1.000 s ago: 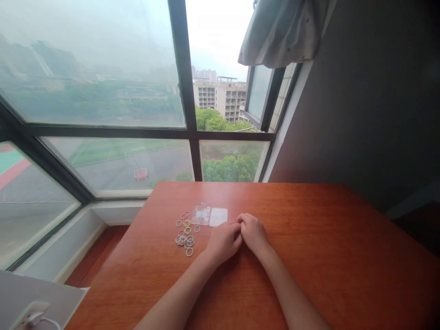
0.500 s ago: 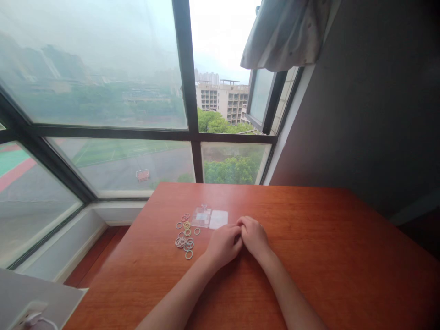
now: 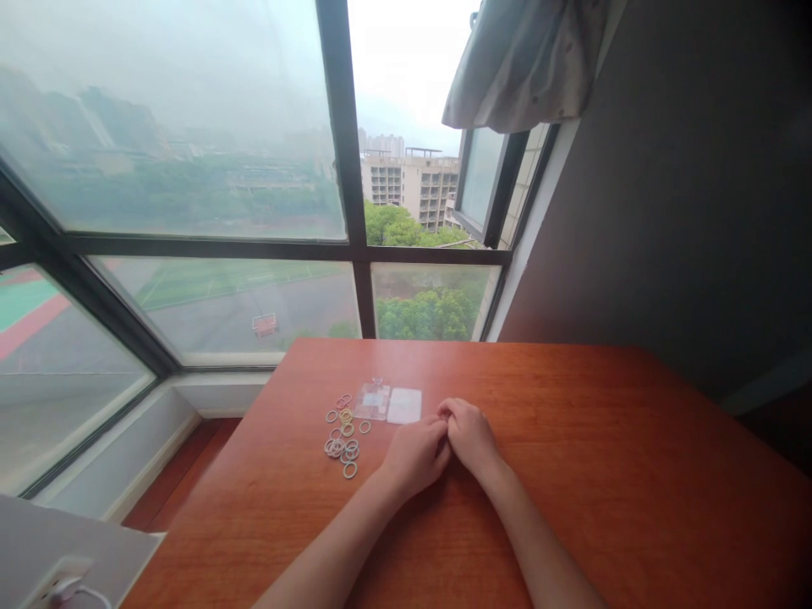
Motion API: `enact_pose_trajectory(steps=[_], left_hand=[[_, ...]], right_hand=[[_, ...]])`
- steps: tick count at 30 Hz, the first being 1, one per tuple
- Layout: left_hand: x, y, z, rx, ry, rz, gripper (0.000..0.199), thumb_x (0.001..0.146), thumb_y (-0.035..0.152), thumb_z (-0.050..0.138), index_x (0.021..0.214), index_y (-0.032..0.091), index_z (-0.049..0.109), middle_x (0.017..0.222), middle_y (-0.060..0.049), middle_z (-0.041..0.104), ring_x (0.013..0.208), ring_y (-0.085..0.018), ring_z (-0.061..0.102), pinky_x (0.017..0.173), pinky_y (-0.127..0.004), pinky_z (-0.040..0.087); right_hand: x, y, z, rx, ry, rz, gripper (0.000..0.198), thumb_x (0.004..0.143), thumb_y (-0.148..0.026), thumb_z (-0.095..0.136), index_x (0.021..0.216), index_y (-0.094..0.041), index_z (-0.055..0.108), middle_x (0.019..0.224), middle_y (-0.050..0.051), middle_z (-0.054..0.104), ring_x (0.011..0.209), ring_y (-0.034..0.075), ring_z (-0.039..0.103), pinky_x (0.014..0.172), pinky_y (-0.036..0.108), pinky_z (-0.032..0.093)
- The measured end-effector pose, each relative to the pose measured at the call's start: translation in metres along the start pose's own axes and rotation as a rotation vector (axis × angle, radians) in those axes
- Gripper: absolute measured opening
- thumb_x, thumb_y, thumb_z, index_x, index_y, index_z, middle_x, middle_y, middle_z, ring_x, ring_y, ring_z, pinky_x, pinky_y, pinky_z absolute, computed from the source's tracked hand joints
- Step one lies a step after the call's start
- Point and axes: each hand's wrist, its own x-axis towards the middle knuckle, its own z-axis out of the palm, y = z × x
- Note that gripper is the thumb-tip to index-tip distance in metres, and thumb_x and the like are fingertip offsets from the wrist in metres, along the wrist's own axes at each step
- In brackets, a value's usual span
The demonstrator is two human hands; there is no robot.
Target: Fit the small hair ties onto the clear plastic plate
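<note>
- Left hand [image 3: 415,454] and right hand [image 3: 469,435] rested touching mid-desk [image 3: 602,474], fingers curled; grip contents cannot be told.
- Small rings [image 3: 342,436] scattered just left of left hand.
- Clear packets [image 3: 388,403] laid toward the window edge.

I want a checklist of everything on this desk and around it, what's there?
Surface: reddish wooden table, by a window.
Job's things: small coloured rings scattered loose; clear plastic box and its flat lid beside them.
Clutter: nothing seen.
Grippers: left hand and right hand curled, touching, resting on the table; anything pinched between them cannot be told.
Cables: white cable at a socket, bottom left.
Surroundings: window, curtain, grey wall.
</note>
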Motion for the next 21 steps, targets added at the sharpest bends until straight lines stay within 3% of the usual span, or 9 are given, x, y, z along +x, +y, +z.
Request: enact_pose_trajectory(steps=[21], left_hand=[[0.0011, 0.0003, -0.0021, -0.054, 0.025, -0.018, 0.012, 0.084, 0.017, 0.046, 0.078, 0.018, 0.057, 0.084, -0.004, 0.065, 0.073, -0.016, 0.058, 0.062, -0.023, 0.037]], right_hand=[[-0.0014, -0.0028, -0.0018, -0.024, -0.002, -0.027, 0.025, 0.085, -0.014, 0.044, 0.085, -0.023, 0.067, 0.092, 0.002, 0.069, 0.088, 0.016, 0.059, 0.073, 0.023, 0.035]])
